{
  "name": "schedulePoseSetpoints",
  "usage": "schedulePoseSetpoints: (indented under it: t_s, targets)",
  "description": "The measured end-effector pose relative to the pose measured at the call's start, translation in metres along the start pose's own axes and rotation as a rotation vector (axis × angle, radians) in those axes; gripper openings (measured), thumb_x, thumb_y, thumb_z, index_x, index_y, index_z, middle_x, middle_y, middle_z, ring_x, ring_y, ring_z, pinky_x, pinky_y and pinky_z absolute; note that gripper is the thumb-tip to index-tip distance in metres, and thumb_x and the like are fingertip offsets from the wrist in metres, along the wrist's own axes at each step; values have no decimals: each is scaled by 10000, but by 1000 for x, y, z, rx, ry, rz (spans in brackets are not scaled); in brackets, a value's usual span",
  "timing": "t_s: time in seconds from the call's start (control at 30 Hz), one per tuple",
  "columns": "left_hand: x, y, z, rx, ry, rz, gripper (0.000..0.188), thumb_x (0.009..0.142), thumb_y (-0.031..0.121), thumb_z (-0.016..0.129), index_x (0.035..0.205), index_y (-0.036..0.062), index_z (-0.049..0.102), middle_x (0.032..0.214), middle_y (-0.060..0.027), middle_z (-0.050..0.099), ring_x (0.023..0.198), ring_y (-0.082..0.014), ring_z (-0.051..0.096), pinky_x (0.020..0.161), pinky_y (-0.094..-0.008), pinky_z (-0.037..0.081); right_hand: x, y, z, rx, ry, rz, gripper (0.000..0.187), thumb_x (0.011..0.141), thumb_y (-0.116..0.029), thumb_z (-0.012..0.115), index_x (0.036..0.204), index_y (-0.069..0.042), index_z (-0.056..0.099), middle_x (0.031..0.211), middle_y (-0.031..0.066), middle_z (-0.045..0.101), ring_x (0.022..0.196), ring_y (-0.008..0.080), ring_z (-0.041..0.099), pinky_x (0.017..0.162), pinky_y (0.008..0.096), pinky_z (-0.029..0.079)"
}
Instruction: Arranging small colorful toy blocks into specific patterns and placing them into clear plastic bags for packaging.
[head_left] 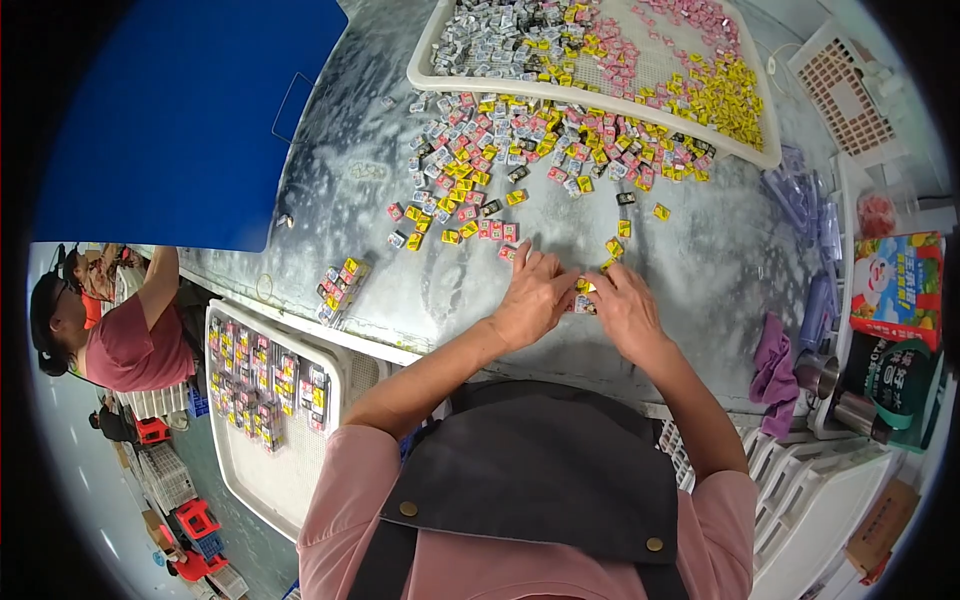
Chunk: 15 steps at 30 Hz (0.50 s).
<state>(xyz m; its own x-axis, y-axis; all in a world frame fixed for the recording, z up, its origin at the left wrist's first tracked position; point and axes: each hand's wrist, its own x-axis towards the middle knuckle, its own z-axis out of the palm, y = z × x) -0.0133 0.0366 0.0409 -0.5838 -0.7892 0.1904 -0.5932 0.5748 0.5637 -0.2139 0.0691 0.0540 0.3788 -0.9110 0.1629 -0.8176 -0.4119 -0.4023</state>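
Small boxes (584,304), apparently yellow and white, sit between the fingers (607,285).

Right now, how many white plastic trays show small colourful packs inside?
2: a large white rimmed plastic tray across the far side of the mottled grey worktable, and a white rounded plastic tray at lower left, beside it. More may be hidden.

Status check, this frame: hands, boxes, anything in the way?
Left hand, right hand close together at small boxes, grip unclear. Those boxes partly covered by the hands. Loose boxes scattered just beyond; nothing seen blocking either hand.
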Motion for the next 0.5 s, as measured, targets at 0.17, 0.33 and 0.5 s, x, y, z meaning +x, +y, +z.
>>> schedulePoseSetpoints:
  t_s: [0.17, 0.33, 0.5]
  targets:
    - [-5, 0, 3, -18, 64, 3, 309, 834, 79, 727, 1141, 73, 702, 930, -70, 570, 972, -273, 571, 1133, -624, 246, -7, 4, 6, -8, 55, -20, 284, 856, -65, 689, 1128, 5, 650, 978, 131, 575, 931, 322, 589, 814, 442, 494]
    - [-9, -1, 0, 83, 28, 95, 283, 822, 82, 729, 1102, 58, 699, 965, -70, 578, 974, -260, 576, 1141, -627, 239, -14, -2, 4, -97, 65, -102, 297, 846, -79, 631, 1116, 43, 657, 974, 130, 566, 926, 294, 576, 813, 409, 481]
    - [-13, 0, -2, 126, 36, 170, 302, 836, 109, 728, 1129, 50, 684, 998, -76, 560, 979, -263, 570, 1141, -619, 247, -12, -6, -5, 2, 79, -56, 308, 839, -104, 693, 1118, 23, 665, 1019, 121, 565, 940, 296, 562, 824, 424, 470]
